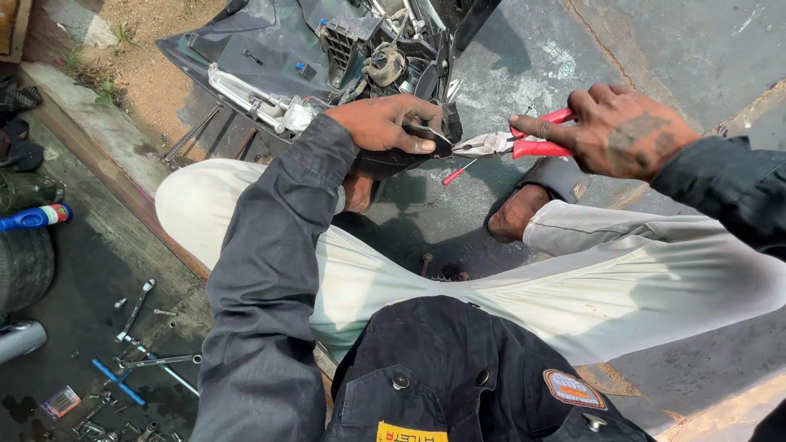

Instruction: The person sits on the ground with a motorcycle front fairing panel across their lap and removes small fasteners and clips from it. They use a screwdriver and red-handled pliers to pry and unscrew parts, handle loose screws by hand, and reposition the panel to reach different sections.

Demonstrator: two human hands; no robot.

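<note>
My right hand (618, 131) is clenched around the red-handled steel pliers (512, 144), fingers wrapped over both grips. The pliers lie almost level, their long axis running across my view, handles toward my right hand and the grey nose pointing left at the dark curved plastic panel piece (401, 155). The nose tip meets the right edge of that piece; whether it bites the edge or only touches it I cannot tell.

My left hand (385, 123) grasps the dark piece from above, thumb lying along its upper edge and fingers curled over the far side. The piece sits just below the stripped grey scooter body (270, 49), which fills the ground beyond my left hand, its exposed parts and a silver bar close behind my knuckles.

Just below the pliers' nose a small red-handled screwdriver (457, 172) lies on the concrete, slanting up to the right. Below the pliers are my two sandalled feet, and my pale trouser legs spread wide to either side, hemming in the space under the tool. To the right of and beyond the pliers the grey concrete is open.

Far left of the pliers, past a raised kerb, spanners and sockets (135, 360) are scattered on dark oily ground, with a blue bottle (33, 217) lying above them.
</note>
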